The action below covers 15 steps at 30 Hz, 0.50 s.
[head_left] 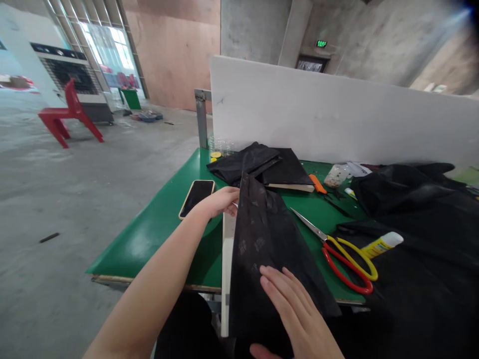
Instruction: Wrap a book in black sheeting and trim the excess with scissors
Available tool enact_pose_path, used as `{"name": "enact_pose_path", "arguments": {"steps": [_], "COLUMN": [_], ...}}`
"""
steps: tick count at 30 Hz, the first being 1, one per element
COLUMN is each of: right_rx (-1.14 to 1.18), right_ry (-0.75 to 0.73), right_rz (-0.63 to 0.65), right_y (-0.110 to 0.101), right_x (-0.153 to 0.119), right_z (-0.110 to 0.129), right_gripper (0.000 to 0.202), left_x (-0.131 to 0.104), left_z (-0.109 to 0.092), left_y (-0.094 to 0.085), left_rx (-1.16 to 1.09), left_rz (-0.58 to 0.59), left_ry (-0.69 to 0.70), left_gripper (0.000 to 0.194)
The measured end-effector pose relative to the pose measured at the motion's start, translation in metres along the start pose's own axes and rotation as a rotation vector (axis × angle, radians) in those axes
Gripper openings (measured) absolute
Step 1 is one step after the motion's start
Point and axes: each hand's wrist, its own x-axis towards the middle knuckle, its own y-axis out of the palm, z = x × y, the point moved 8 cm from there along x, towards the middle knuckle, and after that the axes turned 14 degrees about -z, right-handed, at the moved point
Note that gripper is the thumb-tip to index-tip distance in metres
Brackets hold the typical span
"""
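A thick book-like block (227,274) with pale edges stands out over the table's front edge, with black sheet material (262,239) draped over it. My left hand (223,201) touches its far left side, fingers partly hidden behind the black material. Closer to me, my right hand (295,304) lies spread on the black material, its fingers extended and holding nothing. Scissors (329,242) with red and yellow handles rest to the right, beside a yellow glue stick (381,244). A phone (197,198) lies left of the block.
Behind on the green table (149,239) are a black-covered book (288,169), an orange cutter (318,183), a plastic cup (337,175) and clear jars (221,147). Black fabric (422,239) fills the right side. A white panel (318,114) borders the back.
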Motion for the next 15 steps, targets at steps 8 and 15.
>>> {"name": "enact_pose_path", "arguments": {"steps": [8,15], "right_rx": [-0.011,-0.187], "right_ry": [0.174,1.042], "right_rz": [-0.174,-0.389], "right_y": [-0.013,-0.054], "right_x": [-0.008,-0.055], "right_z": [-0.018,-0.095], "right_gripper": [0.054,0.034], "left_x": [-0.027,-0.03], "left_z": [-0.021,-0.035], "left_y": [0.024,0.02], "left_rx": [-0.157,-0.058], "left_rz": [0.294,0.205], "left_ry": [0.044,0.164], "left_gripper": [0.035,0.032]}}
